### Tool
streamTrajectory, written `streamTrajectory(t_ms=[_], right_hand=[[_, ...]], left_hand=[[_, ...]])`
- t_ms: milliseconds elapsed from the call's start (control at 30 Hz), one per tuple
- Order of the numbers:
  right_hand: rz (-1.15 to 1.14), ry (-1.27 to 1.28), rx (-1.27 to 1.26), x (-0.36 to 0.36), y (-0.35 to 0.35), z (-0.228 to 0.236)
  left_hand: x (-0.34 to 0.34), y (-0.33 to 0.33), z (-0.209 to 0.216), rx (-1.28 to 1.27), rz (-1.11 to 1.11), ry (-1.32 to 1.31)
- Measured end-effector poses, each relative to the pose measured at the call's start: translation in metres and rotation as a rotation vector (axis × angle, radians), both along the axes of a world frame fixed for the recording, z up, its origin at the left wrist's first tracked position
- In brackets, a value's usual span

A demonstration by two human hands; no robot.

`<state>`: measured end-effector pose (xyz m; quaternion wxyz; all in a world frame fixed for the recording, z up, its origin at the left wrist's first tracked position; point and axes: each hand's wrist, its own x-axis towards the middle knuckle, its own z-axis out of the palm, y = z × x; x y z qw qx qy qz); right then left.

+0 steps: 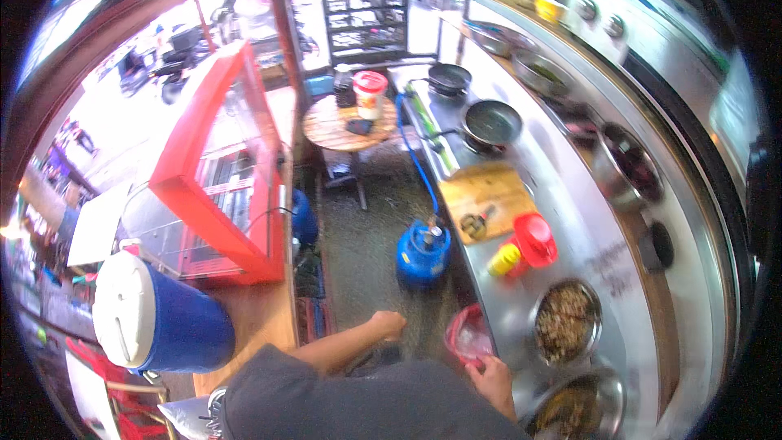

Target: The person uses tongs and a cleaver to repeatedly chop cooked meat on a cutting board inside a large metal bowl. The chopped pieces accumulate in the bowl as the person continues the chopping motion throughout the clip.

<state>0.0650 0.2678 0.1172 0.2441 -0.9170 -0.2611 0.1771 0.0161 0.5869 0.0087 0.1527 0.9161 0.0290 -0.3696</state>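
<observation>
My right hand [491, 380] grips the rim of a pink-red plastic tub [470, 332] with something pale inside, beside the near edge of the steel counter [509, 318]. My left hand [389, 326] is closed in a fist over the floor, with nothing visible in it. Ahead of it stands a blue gas cylinder [423, 253] with a blue hose. On the counter near my right hand are a steel bowl of chopped food [568, 322] and a larger steel bowl [580, 407] with brownish contents.
A cutting board [489, 187], a red container [533, 240], a yellow-capped bottle [505, 259] and two black pans, one a frying pan [491, 124], line the counter. A red glass-sided display case [216, 171] and a blue cooler [191, 322] stand left. A round wooden table [334, 132] stands ahead.
</observation>
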Motion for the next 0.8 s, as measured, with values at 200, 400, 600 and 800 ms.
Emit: streamTrajectory(t_ms=[200, 400, 600, 800], right_hand=[[0.357, 0.112, -0.244, 0.105, 0.132, -0.007], [0.642, -0.003, -0.341, 0.219, 0.287, -0.057], [0.868, 0.064, -0.288, 0.313, 0.443, -0.058], [0.044, 0.944, 0.229, 0.400, 0.527, -0.090]], left_hand=[[-0.006, 0.107, -0.025, -0.027, 0.407, -0.167], [-0.016, 0.189, -0.028, 0.030, 0.621, -0.131], [0.014, 0.245, -0.013, 0.059, 0.830, -0.219], [0.113, 0.307, -0.023, -0.013, 0.925, -0.170]])
